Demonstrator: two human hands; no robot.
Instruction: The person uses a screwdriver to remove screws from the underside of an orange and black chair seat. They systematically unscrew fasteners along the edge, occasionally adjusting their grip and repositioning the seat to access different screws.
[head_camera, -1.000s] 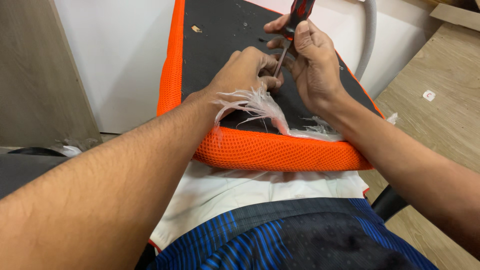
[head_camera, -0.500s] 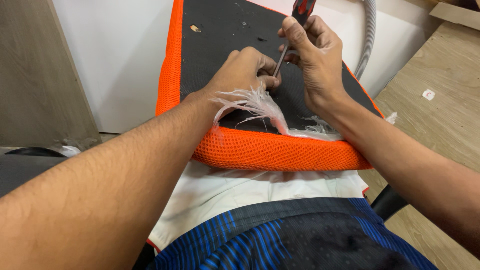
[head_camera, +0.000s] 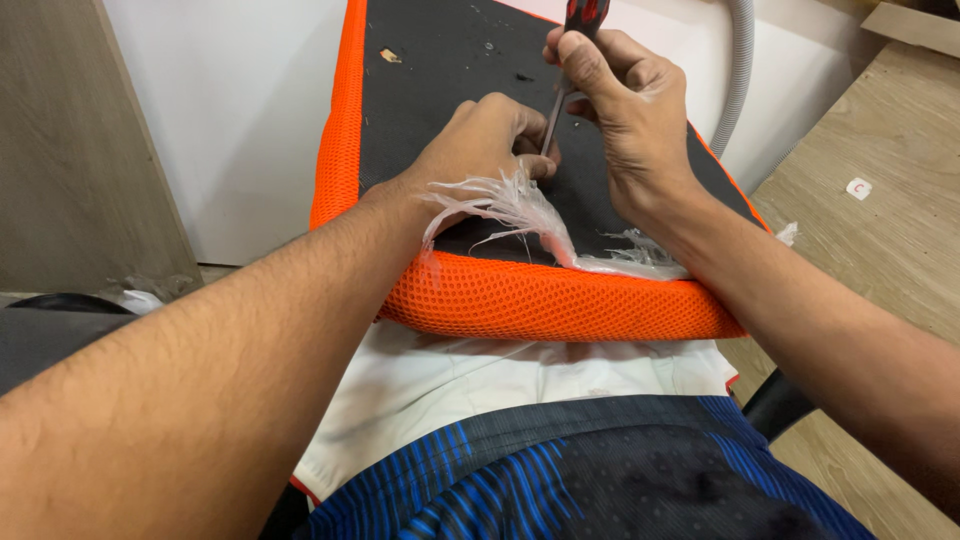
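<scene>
Head view: right hand (head_camera: 625, 120) grips screwdriver (head_camera: 570, 60) upright on cushion (head_camera: 540, 295) underside; left hand (head_camera: 485, 140), fingers curled, steadies its tip. Next: firm downward turning, judged.

— Where's the seat cushion (head_camera: 540, 290)?
— On the person's lap, its far end leaning toward the wall (head_camera: 230, 120).
— And the hands?
— Both on its panel: left hand (head_camera: 480, 145) beside the right hand (head_camera: 625, 115), screwdriver (head_camera: 570, 60) between them. Hose (head_camera: 738, 75) behind, right.
</scene>
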